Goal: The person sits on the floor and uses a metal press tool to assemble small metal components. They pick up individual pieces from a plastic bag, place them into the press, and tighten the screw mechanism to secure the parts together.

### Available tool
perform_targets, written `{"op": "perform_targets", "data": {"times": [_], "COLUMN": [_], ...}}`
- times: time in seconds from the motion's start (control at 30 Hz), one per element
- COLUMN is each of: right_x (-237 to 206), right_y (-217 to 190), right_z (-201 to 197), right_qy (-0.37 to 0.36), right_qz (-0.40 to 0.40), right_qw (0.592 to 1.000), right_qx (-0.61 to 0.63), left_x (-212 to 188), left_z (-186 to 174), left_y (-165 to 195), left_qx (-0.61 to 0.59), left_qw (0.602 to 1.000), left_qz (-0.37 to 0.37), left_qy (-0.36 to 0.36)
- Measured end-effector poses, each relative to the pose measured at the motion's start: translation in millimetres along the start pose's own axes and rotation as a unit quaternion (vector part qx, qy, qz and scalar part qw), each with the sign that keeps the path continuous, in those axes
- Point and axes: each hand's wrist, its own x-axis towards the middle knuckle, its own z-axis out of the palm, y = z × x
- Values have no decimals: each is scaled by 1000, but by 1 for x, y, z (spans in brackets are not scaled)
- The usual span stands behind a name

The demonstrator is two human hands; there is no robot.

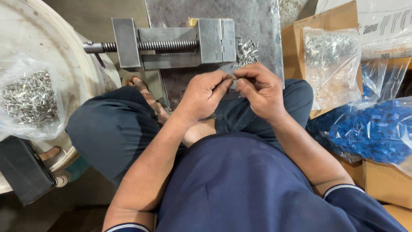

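Observation:
My left hand (205, 93) and my right hand (260, 91) meet in front of me, fingertips pinched together around a tiny metal part (234, 79) that is mostly hidden between them. Just beyond the hands a small heap of shiny metal pieces (247, 52) lies on a grey metal plate (257, 21). A steel bench vise (171, 43) with a threaded screw sits on the same plate, its jaw next to the heap. I sit cross-legged in dark blue clothes.
A clear bag of small metal parts (30, 99) rests on a white round surface (64, 56) at left, with a black box (23, 169) below. At right, a cardboard box (330, 19) holds another bag of metal parts (332, 56), beside a bag of blue plastic pieces (373, 129).

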Motion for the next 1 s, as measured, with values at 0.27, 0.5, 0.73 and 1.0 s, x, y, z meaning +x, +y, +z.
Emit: {"op": "perform_targets", "data": {"times": [0.27,0.5,0.73,1.0], "right_x": [6,18,53,60], "right_y": [1,-15,-41,-50], "right_z": [-12,-7,-4,0], "right_qy": [-46,-19,-9,-34], "right_qz": [6,-54,-203,-220], "right_qw": [999,986,942,921], "right_qx": [-18,-158,-269,-321], "left_x": [-4,-6,-6,-5], "left_z": [5,4,1,1], "left_y": [1,0,1,-4], "left_qx": [71,8,-77,-96], "left_qw": [994,996,993,992], "left_qz": [56,39,-57,-43], "left_qy": [58,77,67,64]}}
